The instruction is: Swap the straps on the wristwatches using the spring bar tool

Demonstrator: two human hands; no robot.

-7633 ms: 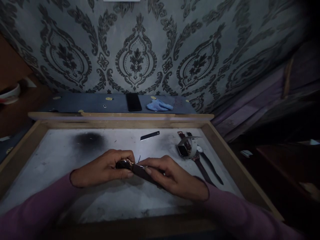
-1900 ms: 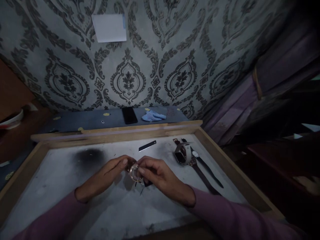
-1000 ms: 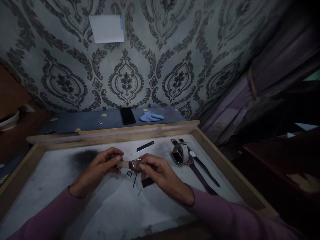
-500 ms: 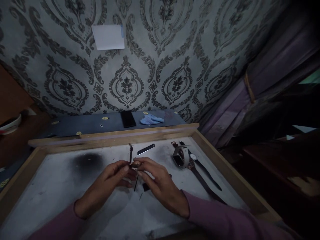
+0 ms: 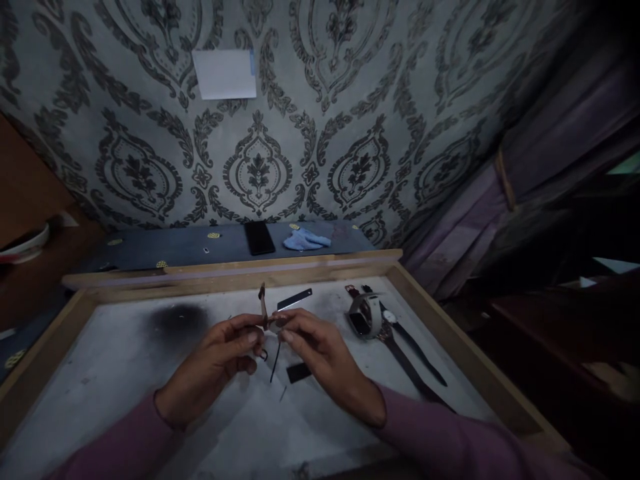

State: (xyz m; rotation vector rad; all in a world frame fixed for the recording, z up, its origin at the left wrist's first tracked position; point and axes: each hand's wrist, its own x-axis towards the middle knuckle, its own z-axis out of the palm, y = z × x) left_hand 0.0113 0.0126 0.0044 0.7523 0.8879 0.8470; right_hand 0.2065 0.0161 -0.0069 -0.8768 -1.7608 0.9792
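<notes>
A small wristwatch [image 5: 277, 325] is held just above the white tray floor, between both my hands. My left hand [image 5: 213, 357] pinches it from the left, by the strap side. A thin brown strap [image 5: 263, 307] stands up from it, and a small dark loop [image 5: 265, 354] shows below the left fingertips. From the right, my right hand [image 5: 327, 357] is closed on the round case, its fingers hiding part of it. Below the hands lie a thin black stick [image 5: 275, 363], a black flat piece [image 5: 299, 373] and a tiny pin [image 5: 283, 393]. Behind them rests a flat blade [image 5: 295, 299].
Several watches lie at the right: one with a grey band [image 5: 370, 315], one with a white dial [image 5: 389, 317], and a long brown strap [image 5: 410, 363]. A wooden rim [image 5: 235, 267] surrounds the tray. Beyond it are a black phone [image 5: 259, 238] and blue cloth [image 5: 306, 240].
The watch has turned in my fingers, and its upright strap now shows a lighter side. A dark loop has come into sight under my left fingers. The view has shifted slightly.
</notes>
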